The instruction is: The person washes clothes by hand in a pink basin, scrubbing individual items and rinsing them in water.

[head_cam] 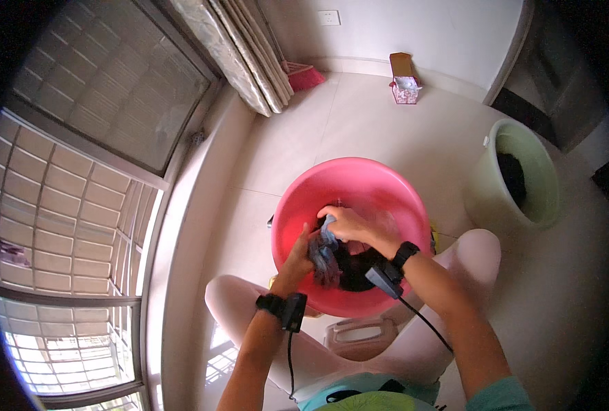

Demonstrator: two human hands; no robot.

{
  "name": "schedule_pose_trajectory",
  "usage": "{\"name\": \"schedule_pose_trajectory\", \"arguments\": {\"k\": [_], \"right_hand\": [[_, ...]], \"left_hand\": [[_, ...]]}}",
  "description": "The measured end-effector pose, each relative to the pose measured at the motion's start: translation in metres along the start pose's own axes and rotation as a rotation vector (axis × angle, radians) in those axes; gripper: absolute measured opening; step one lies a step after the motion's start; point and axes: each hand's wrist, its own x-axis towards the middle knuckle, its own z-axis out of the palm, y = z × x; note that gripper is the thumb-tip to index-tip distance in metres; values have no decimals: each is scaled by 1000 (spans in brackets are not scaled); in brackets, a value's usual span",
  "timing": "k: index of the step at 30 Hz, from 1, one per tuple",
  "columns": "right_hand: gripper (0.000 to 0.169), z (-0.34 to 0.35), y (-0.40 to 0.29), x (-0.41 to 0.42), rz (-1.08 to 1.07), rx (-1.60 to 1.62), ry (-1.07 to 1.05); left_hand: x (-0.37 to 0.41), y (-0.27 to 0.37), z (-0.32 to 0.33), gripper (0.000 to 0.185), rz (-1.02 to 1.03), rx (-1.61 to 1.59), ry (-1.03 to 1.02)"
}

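A large pink plastic basin (350,167) stands on the floor between my bent legs. My right hand (346,224) grips the upper end of a wet-looking blue-grey cloth (326,259) above the inside of the basin. At the cloth's left side is my left hand (298,257), its thumb pointing up; its fingers are partly hidden behind the cloth, so its hold is unclear. Dark fabric (358,267) lies in the bottom of the basin, under and to the right of the cloth. Both wrists bear black straps with small cabled devices.
A pale green bucket (474,180) with something dark inside stands to the right. Beyond the basin are a pink broom (305,78) and a small open patterned box (405,92). Curtains (232,51) and a barred window (62,205) are on the left. A beige plastic stool (361,343) is below the basin.
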Motion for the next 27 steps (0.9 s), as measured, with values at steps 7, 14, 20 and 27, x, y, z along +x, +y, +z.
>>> {"name": "schedule_pose_trajectory", "arguments": {"k": [7,14,20,27], "right_hand": [[36,34,-21,-32,-172,-334,156],[27,13,14,-2,4,-204,442],[17,35,-19,-30,-345,-155,309],[23,26,-11,-7,-310,-184,441]], "left_hand": [[23,-37,6,38,250,-12,-207],[21,-30,26,28,44,-131,-100],[-1,-14,26,26,206,-148,-2],[2,-19,52,27,79,-167,20]]}}
